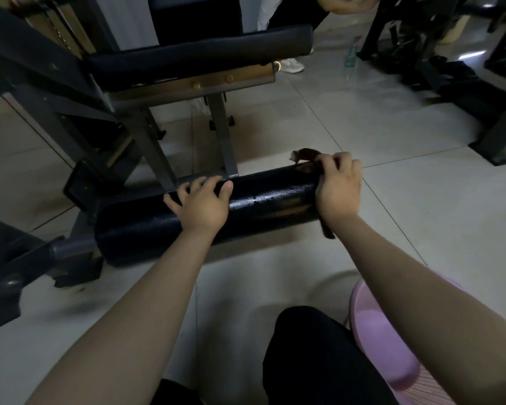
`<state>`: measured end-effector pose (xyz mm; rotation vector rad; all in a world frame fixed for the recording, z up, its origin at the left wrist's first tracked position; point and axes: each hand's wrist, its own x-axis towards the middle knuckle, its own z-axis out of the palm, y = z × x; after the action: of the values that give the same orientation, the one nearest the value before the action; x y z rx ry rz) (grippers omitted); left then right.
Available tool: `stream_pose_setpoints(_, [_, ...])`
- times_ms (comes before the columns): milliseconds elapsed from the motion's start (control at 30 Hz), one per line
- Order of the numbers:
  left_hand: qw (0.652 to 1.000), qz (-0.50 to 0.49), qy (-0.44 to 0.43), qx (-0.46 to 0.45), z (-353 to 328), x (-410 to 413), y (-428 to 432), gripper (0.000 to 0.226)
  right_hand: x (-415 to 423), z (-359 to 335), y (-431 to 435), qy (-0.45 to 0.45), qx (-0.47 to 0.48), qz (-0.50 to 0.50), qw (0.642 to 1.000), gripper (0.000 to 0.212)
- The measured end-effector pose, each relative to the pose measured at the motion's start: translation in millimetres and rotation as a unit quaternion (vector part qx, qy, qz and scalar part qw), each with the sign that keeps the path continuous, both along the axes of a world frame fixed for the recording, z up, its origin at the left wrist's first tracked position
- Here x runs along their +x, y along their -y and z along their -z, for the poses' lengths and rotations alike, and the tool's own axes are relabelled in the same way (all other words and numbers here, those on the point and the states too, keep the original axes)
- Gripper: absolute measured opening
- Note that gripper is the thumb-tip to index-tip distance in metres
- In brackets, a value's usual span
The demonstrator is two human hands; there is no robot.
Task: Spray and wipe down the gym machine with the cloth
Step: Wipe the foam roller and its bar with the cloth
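A black padded roller [263, 204] of the gym machine [79, 92] lies low across the middle of the view, its surface shiny and wet. My left hand [200, 201] grips the roller near its middle, fingers curled over the top. My right hand [338, 184] presses a dark brown cloth [306, 159] against the roller's right end, fingers curled round it; a cloth tail hangs below my wrist. A green spray bottle [350, 57] stands on the floor at the back right.
A black seat pad [199, 55] sits above the roller on grey steel legs. A pink basin [392, 340] rests by my right knee. Another person's legs and white shoe [291, 65] stand behind the seat. More dark gym equipment [462, 59] fills the back right.
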<state>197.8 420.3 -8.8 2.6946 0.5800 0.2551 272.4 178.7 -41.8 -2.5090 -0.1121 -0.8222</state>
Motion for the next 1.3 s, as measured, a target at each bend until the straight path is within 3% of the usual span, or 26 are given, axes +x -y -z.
stream_pose_setpoints(233, [0.995, 0.045, 0.079, -0.046, -5, -29, -33, 0.039, -27, 2, -51, 0.021, 0.063, -0.026, 0.997, 0.024])
stream_pose_setpoints(333, [0.996, -0.056, 0.061, -0.02, 0, -52, -64, 0.05, -51, 3, -103, 0.031, 0.052, -0.071, 0.996, 0.025])
stream_pose_setpoints(500, [0.98, -0.186, 0.049, -0.048, 11, -86, -97, 0.089, -77, 1, -173, 0.043, 0.031, -0.14, 0.989, 0.027])
stream_pose_setpoints(567, [0.964, -0.227, 0.054, -0.128, 15, -95, -107, 0.099, -86, 1, -199, 0.037, 0.015, -0.18, 0.983, 0.028])
stream_pose_setpoints(667, [0.944, -0.2, 0.107, -0.24, 21, -108, -115, 0.108, -99, -1, -239, 0.029, 0.004, -0.245, 0.969, 0.029])
stream_pose_setpoints(867, [0.897, -0.259, 0.126, -0.336, 29, -109, -102, 0.109, -103, -30, -283, -0.086, -0.021, -0.39, 0.916, 0.036])
stream_pose_setpoints(967, [0.878, -0.279, 0.133, -0.365, 32, -107, -94, 0.106, -101, -36, -288, -0.088, -0.071, -0.444, 0.889, 0.041])
stream_pose_setpoints(1300, [0.868, -0.342, 0.151, -0.327, 22, -90, -84, 0.1, -86, -16, -212, 0.012, -0.112, -0.318, 0.941, 0.047])
